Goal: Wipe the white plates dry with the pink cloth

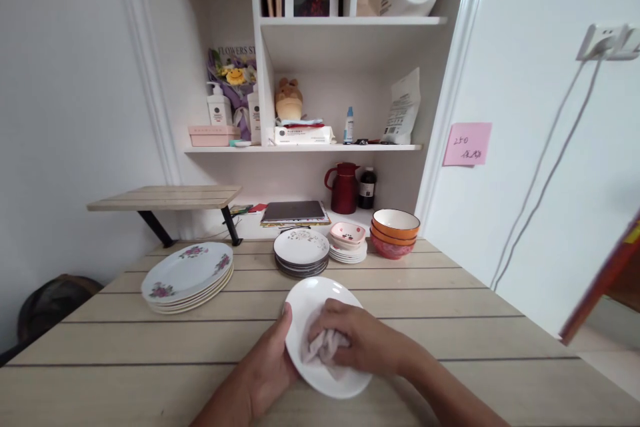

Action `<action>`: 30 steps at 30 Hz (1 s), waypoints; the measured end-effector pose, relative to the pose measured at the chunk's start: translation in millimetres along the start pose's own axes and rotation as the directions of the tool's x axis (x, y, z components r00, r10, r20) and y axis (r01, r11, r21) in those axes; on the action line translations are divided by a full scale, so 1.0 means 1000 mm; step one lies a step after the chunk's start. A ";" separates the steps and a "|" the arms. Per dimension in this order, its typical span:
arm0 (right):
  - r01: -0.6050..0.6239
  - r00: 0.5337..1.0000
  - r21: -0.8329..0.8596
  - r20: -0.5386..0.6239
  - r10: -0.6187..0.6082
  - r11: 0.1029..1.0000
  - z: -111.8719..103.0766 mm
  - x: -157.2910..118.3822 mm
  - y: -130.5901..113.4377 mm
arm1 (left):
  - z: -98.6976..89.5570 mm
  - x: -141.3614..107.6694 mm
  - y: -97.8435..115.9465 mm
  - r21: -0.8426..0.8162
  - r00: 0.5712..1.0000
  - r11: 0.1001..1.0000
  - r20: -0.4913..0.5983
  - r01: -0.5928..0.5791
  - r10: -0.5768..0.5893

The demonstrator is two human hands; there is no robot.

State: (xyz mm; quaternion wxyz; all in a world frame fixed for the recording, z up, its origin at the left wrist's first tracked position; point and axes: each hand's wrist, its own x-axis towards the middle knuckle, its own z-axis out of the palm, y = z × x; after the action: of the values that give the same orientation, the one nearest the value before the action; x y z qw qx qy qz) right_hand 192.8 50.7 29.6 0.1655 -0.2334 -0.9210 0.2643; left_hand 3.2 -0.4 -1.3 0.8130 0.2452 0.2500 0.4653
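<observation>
A plain white plate (306, 307) is tilted toward me above the near part of the wooden table (165, 347). My left hand (273, 357) grips its left rim, thumb on the front edge and the other fingers hidden behind. Bunched in my right hand (357, 333) is a pale cloth (324, 347), pressed against the plate's inner face. Just beyond the plate stands a stack of dark-rimmed plates (301, 247), the top one white with a floral print.
At left sits a stack of flowered oval plates (187, 273). Behind, small dishes (349, 243) stand beside stacked orange and red bowls (395, 233). A small raised shelf (167, 197) rises at back left. Farther back are a dark red jug (344, 188) and a laptop (293, 211).
</observation>
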 end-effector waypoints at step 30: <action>-0.094 0.977 -0.185 -0.207 0.054 0.978 0.011 0.012 -0.001 | 0.004 0.000 -0.001 0.066 0.995 0.997 -0.089 -0.038 0.044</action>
State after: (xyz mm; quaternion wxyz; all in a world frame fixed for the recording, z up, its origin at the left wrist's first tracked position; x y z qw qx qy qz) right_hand 177.5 51.8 23.2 0.2243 -0.3082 -0.9115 0.1545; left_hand 5.8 -1.1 1.1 0.7828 0.2550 0.2963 0.4841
